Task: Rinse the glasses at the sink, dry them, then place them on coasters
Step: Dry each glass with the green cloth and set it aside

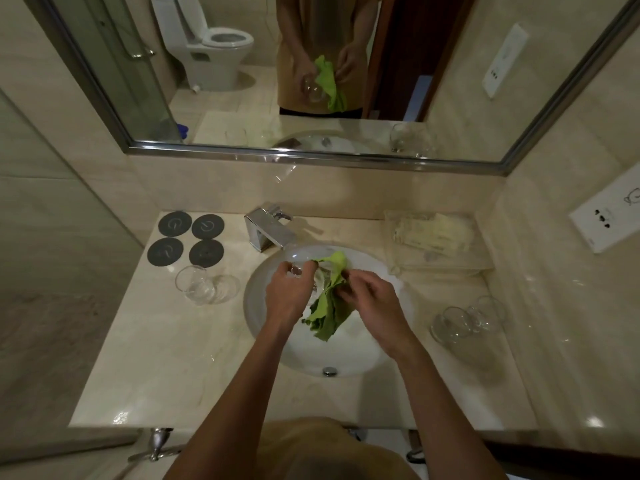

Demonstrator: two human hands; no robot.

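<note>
Over the white sink basin (356,344), my left hand (287,296) grips a clear glass (300,268) that is mostly hidden by fingers and cloth. My right hand (372,299) pinches a green cloth (329,299) that is pushed against the glass. Several dark round coasters (187,239) lie at the back left of the counter, all bare. Two clear glasses (206,284) stand just in front of them. Two more glasses (465,322) sit on the counter right of the basin.
A chrome faucet (268,230) stands behind the basin. A clear tray with packaged items (433,237) is at the back right. A mirror (311,71) covers the wall above. A wall socket plate (609,216) is on the right wall.
</note>
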